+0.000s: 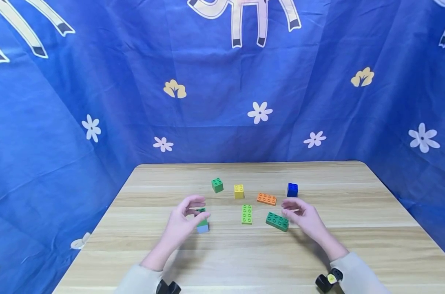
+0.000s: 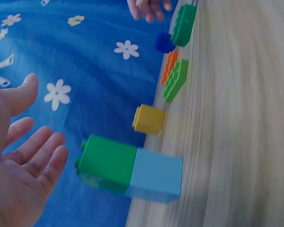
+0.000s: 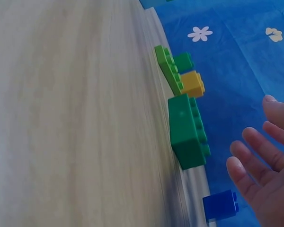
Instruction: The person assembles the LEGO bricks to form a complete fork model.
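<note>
My left hand [image 1: 184, 221] hovers beside a green brick stacked on a light blue brick [image 1: 202, 227], its fingers loosely bent with nothing between them. In the left wrist view the green brick [image 2: 109, 163] and light blue brick [image 2: 156, 175] stand apart from the left hand [image 2: 26, 156]. Over the right end of a dark green long brick [image 1: 277, 221] hangs my right hand [image 1: 306, 218], also holding nothing. The right wrist view shows a gap between the right hand [image 3: 267, 165] and the dark green brick [image 3: 185, 132].
Between the hands lie a light green flat brick [image 1: 246, 214] and an orange brick [image 1: 266, 199]. Farther back stand a green brick [image 1: 217, 185], a yellow brick [image 1: 238, 191] and a blue brick [image 1: 292, 190]. A blue patterned cloth [image 1: 215, 143] hangs behind the wooden table [image 1: 244, 261].
</note>
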The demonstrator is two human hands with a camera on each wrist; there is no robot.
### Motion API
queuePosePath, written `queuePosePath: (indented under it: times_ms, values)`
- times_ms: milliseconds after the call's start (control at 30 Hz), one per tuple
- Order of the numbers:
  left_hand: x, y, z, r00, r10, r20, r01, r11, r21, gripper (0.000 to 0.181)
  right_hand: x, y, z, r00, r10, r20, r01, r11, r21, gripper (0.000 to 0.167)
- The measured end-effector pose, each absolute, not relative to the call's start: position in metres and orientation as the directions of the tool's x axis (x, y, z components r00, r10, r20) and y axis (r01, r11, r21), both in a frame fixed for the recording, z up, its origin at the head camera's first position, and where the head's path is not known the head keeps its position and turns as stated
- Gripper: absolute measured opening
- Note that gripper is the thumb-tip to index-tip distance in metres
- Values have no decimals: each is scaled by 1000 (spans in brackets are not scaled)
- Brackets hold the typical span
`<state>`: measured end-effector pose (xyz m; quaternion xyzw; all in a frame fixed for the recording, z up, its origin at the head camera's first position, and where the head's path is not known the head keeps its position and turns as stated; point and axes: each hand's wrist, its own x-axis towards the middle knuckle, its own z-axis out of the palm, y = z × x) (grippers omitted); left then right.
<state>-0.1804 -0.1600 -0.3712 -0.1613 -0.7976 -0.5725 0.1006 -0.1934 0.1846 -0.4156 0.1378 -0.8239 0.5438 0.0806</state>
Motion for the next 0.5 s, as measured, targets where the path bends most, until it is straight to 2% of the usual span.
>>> queuePosePath:
  times_ms: [267, 500]
  values:
    - [-191, -144, -394, -943, 163, 291, 328, 303, 895, 35, -203, 189, -422, -947, -137, 291, -322, 370, -871, 28]
    - [-192, -129, -405, -927, 169, 336, 372, 279, 885, 32, -210, 188, -424, -950, -147, 275, -311, 390, -866, 28]
